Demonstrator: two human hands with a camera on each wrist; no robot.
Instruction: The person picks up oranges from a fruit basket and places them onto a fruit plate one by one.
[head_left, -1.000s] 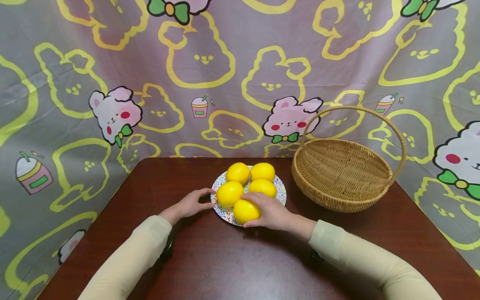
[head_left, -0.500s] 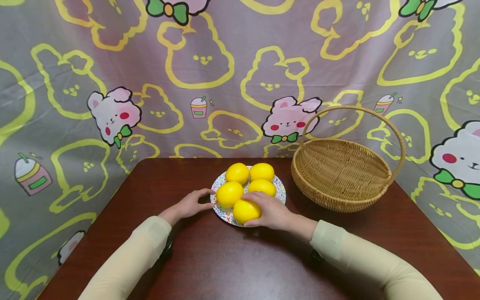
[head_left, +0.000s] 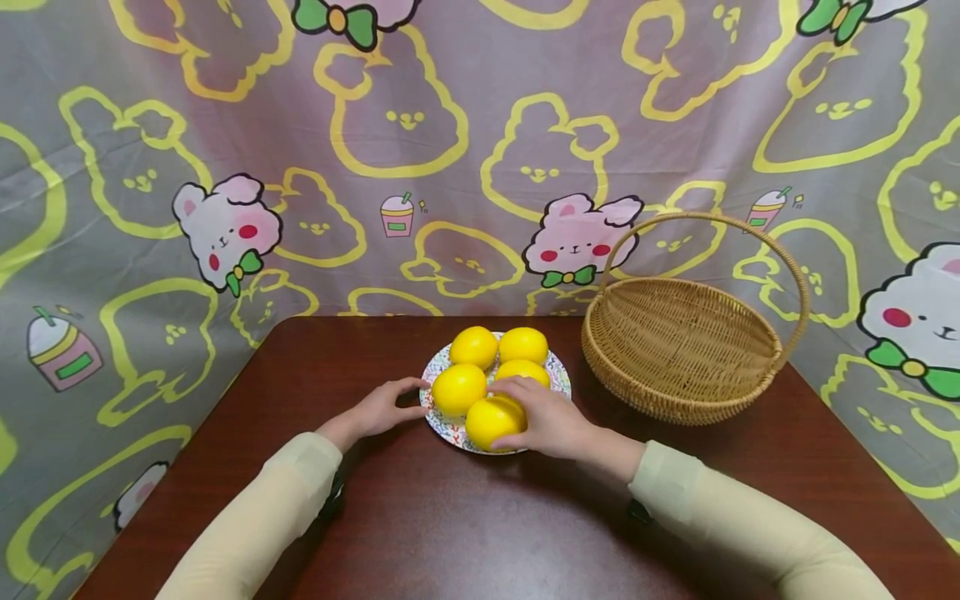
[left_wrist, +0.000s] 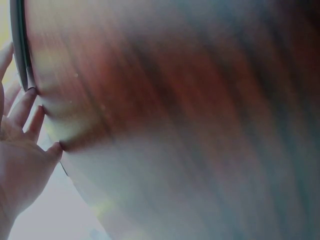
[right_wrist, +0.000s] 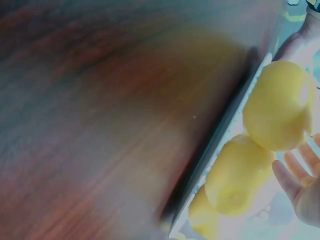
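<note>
Several yellow lemons lie on a round white plate [head_left: 454, 432] with a colourful pattern. My right hand [head_left: 553, 421] is at the right side of the front lemon [head_left: 491, 423], its thumb overlapping that fruit and its fingers over the lemon behind. The right wrist view has the right hand [right_wrist: 310, 197] with fingers spread beside the lemons [right_wrist: 240, 175]. At the plate's left rim is my left hand [head_left: 381, 408], fingers and thumb apart and tips right at the edge. Seen from the left wrist, the left hand [left_wrist: 22, 165] has its fingertips low at the tabletop.
A wicker basket [head_left: 675, 400] with a tall arched handle stands right of the plate on the dark brown table [head_left: 450, 525]. Behind the table hangs a grey cloth [head_left: 480, 275] printed with yellow bear outlines and pink rabbits.
My right hand has shifted slightly right and its grip on the front lemon has loosened, baring more of that lemon. The left hand has stayed at the plate's rim.
</note>
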